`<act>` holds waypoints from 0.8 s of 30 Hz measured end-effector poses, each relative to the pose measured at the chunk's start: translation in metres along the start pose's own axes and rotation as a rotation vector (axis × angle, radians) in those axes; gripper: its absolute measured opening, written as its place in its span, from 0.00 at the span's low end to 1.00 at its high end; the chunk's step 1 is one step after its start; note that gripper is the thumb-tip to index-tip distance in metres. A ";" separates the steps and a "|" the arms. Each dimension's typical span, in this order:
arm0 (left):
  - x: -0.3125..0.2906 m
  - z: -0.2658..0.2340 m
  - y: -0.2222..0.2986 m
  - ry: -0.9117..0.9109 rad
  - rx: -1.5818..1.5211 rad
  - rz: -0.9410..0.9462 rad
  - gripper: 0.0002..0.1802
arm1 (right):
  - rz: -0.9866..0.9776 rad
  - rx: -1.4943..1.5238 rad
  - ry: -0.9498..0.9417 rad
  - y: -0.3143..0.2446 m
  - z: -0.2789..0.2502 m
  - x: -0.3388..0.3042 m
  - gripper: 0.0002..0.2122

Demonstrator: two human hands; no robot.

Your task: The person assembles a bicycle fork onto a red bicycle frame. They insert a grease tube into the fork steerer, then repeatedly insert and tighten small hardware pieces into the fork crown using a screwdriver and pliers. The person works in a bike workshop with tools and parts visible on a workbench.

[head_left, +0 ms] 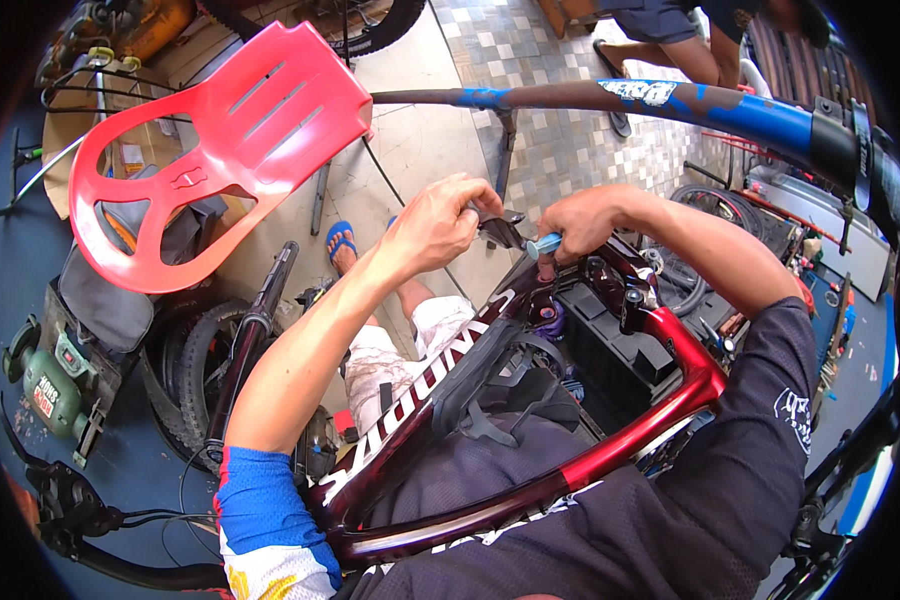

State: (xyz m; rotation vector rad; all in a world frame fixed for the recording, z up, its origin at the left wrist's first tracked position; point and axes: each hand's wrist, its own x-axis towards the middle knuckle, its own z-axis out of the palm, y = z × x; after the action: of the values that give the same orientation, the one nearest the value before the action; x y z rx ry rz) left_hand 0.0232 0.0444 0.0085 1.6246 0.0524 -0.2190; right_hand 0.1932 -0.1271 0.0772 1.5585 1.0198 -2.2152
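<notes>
Blue piece [544,245], small, kind unclear: located at the upper end of the bike frame [625,442], betw. the hands. R hand [582,222] is nearer, its grip closed around the piece; the exposed end points L, toward the dark part [503,231] in the L hand [436,228]. Piece and part lie just beside each other; contact cannot be told. L grip: bent fingers clamped on the dark part, some tips hidden. Axes: blue piece approx. crosswise, slightly tilted; frame's lettered tube [410,405] oblique, running from near the L elbow up & R to the hands. Edges: frame tubes bound the hands below and to the R, w/ a black bin [620,350] under the opening betw. them. Room to move appears greatest beyond the hands, over the tiled floor [560,155], up to the blue-brown tube [570,96] spanning the top; L side limited by the red chair [208,138], apart from the L hand. Co-worker [665,60] at upper R, well apart.
</notes>
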 end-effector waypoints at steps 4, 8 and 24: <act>-0.001 0.001 -0.004 -0.018 -0.003 0.016 0.17 | 0.207 0.213 -0.153 -0.004 0.002 0.003 0.19; 0.000 0.003 -0.002 -0.020 0.014 0.041 0.17 | -0.006 -0.089 -0.047 -0.003 0.002 0.002 0.17; 0.005 -0.032 0.011 -0.022 0.310 0.094 0.17 | 0.280 -0.276 -0.037 -0.048 0.006 0.023 0.15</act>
State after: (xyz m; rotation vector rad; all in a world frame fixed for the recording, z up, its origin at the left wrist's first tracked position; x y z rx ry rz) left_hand 0.0338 0.0745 0.0199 1.9283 -0.0789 -0.1784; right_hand 0.1524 -0.0919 0.0774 1.4336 0.9800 -1.8240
